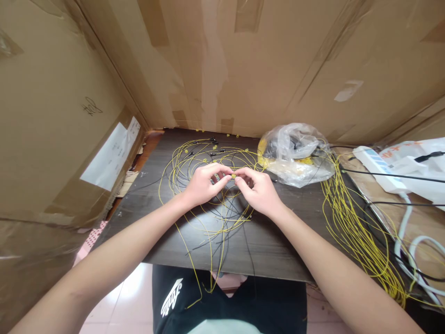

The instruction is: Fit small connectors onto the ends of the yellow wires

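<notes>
Above a tangle of thin yellow and black wires (222,227), my two hands meet fingertip to fingertip. A small yellow piece (233,176) shows between them; its exact kind is too small to make out. My left hand (209,182) is closed, thumb and forefinger pinched at the piece's left side. From the right, my right hand (257,189) pinches at the same piece with thumb and forefinger. Wires run beneath both hands, partly hidden by them. Small black connectors (218,152) lie on the table just beyond my left hand.
On the dark table (274,241), a clear plastic bag (295,157) stands at the back right. A long yellow wire bundle (351,232) hangs along the right side. Further right sit a white power strip (377,169) and its cable. Cardboard walls (215,69) enclose the back and left.
</notes>
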Motion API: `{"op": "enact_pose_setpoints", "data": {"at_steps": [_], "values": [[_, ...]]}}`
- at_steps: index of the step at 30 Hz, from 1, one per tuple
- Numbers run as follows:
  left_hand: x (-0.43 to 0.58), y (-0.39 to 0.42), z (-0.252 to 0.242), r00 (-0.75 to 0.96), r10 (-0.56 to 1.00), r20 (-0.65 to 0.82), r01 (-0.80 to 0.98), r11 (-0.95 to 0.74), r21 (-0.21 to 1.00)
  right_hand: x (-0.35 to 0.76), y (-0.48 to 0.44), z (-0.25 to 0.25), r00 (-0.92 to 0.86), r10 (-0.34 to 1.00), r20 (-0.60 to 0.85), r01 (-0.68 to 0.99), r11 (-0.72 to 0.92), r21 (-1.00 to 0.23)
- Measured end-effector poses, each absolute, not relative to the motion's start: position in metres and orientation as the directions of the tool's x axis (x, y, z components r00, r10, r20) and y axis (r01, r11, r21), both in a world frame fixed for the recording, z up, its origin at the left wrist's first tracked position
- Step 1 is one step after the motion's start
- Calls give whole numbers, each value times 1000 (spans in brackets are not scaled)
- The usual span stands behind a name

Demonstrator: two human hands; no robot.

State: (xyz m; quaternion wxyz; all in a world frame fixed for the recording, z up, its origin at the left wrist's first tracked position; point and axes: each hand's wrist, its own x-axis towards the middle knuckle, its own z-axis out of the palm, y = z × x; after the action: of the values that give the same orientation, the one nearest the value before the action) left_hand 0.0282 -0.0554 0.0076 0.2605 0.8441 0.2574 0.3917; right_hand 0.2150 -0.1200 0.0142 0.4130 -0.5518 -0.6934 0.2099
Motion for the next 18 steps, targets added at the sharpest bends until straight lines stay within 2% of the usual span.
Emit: {"op": "enact_pose_setpoints", "data": {"at_steps": [10, 18], "values": [[27, -55, 8, 559, 614, 558, 174, -744, 645, 216, -118, 12, -159, 974, 164, 267, 203, -942], [26, -53, 6, 579, 564, 589, 152, -784, 602, 217, -115, 11, -203, 970, 136, 198, 176, -964]]}}
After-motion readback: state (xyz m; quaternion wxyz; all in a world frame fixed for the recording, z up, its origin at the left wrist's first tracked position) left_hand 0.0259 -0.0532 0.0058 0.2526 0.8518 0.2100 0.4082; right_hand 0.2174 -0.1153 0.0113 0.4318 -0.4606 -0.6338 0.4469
